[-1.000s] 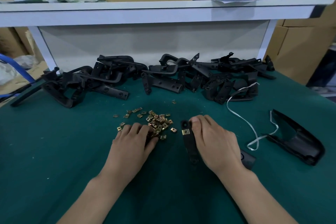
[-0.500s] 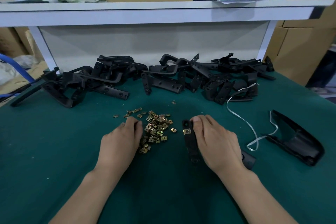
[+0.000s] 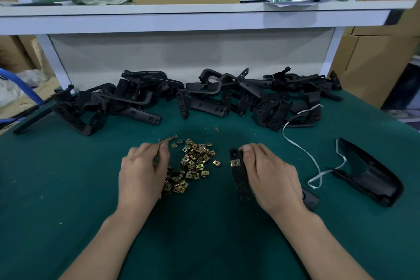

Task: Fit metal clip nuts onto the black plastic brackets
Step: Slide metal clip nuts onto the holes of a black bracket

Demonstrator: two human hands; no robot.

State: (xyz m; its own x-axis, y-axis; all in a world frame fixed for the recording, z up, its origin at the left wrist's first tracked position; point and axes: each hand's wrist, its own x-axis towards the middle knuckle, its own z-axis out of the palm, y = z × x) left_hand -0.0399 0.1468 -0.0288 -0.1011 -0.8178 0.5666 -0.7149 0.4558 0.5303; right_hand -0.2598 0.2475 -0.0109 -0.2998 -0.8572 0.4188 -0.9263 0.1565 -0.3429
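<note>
On the green mat (image 3: 68, 188) nearest me, my right hand (image 3: 270, 175) grips a black bracket (image 3: 238, 177) bearing one fitted nut (image 3: 235, 163), my left hand (image 3: 141, 173) curls beside the pile of clip nuts (image 3: 195, 161) (pinching one or not, I cannot tell), more brackets (image 3: 204, 100) heaped beyond.

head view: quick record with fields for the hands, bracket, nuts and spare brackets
left hand: fingers curled at the left edge of the nuts; cannot tell if it holds one
right hand: holds bracket down on the mat
fitted nut: one, near the bracket's far end
heap: more brackets along the back
</note>
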